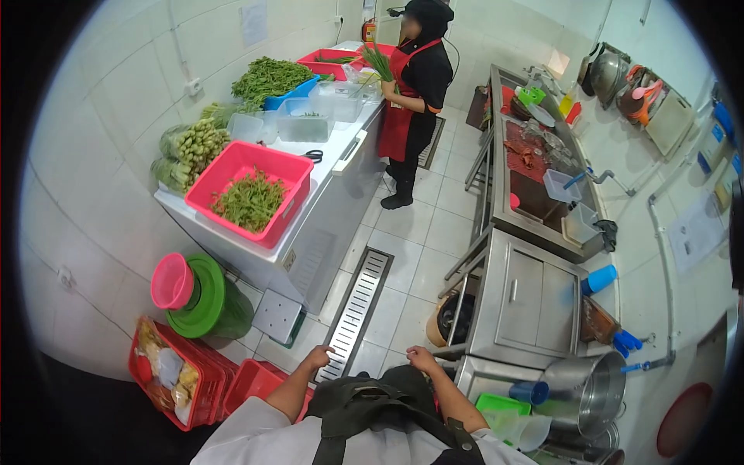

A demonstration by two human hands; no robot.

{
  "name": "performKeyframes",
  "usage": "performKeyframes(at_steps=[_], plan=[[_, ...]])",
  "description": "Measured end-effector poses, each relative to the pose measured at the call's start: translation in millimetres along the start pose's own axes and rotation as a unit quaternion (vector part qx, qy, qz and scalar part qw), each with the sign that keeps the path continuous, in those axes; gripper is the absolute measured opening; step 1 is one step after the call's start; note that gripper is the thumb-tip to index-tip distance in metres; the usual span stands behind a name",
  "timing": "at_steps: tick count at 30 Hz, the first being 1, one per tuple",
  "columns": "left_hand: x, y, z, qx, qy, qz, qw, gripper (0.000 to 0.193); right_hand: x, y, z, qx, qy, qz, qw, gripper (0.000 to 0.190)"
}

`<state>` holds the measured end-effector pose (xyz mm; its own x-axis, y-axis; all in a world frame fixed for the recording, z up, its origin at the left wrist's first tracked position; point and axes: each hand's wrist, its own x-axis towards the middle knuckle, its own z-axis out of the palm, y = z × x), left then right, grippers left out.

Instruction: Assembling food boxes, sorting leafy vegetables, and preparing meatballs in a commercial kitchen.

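Observation:
My left hand (pixel 318 357) is held out in front of my body, fingers curled, with nothing seen in it. It is above the floor beside the slotted metal drain grate (pixel 361 302). My right hand (pixel 422 357), also curled and with nothing seen in it, is on the other side of the grate, near the steel cabinet (pixel 520 296). A flat platform scale (pixel 279 317) stands on the floor ahead of my left hand. Farther ahead, a pink tub (pixel 203 189) of picked leafy greens (pixel 250 200) rests on the white chest freezer (pixel 343 203).
A co-worker (pixel 415 99) in a red apron stands by the freezer holding long green stalks (pixel 379 61). Black-handled scissors (pixel 314 156) and bundled greens (pixel 200 145) lie on the freezer. At left are a lidded green bin (pixel 203 302) and red crates (pixel 197 378); at right, a steel sink (pixel 532 212) and large pot (pixel 581 395).

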<state>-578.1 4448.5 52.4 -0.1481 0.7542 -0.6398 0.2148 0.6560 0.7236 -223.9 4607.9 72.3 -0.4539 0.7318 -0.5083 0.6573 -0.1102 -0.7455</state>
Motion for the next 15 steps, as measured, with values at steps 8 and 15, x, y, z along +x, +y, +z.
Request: performKeyframes(at_steps=[8,15], plan=[[101.5,31.3,-23.2,0.076,0.023,-0.076,0.994,0.038,122.0,-21.8,-70.1,-0.035,-0.075,-0.018,0.996,0.037],[153.5,87.1,-73.9,0.130,0.097,-0.100,0.982,0.042,301.1,-16.5,-214.1,-0.059,-0.065,-0.012,0.996,0.033]])
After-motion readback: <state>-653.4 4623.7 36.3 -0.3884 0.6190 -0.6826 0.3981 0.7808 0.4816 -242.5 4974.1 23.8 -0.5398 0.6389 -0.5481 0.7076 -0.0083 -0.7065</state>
